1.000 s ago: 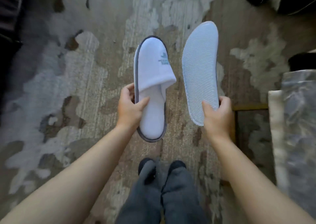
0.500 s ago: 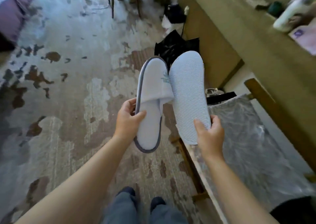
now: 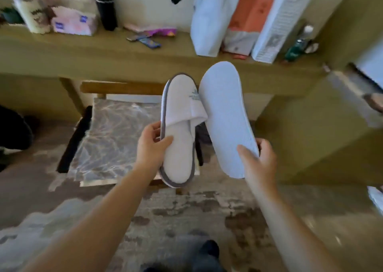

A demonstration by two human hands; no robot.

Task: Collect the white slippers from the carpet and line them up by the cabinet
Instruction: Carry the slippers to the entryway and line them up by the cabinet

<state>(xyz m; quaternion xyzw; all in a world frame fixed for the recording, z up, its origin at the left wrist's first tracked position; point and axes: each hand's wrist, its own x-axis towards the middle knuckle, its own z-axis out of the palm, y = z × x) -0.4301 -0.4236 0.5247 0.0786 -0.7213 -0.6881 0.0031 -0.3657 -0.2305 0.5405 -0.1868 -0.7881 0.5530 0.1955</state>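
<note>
Gripping one slipper apiece, both hands were raised above the patterned grey-and-brown carpet (image 3: 186, 213). The left hand (image 3: 152, 147) was closed around the heel end of a white terry slipper with a grey rim (image 3: 179, 130), thumb laid across the insole and fingers curled behind its edge; this slipper faced up, toe pointing away from the person, with a small greenish logo on its upper. The right hand (image 3: 258, 159) was clamped on the heel end of a second white slipper turned sole-up (image 3: 224, 118), showing its ribbed underside, thumb on the sole and fingers wrapped behind. The two slippers stood side by side, their toe halves touching or nearly so.

Beyond them ran a long olive-tan wooden table (image 3: 103, 54). Near its left end were a pink tissue pack (image 3: 73, 21) and a black tumbler (image 3: 105, 10); toward its right end leaned a white paper bag with a black handle (image 3: 209, 20) and an orange-and-white box (image 3: 246, 20). Under the table sat a low wooden stool with a plastic-covered seat (image 3: 116, 139), behind and left of the slippers.
</note>
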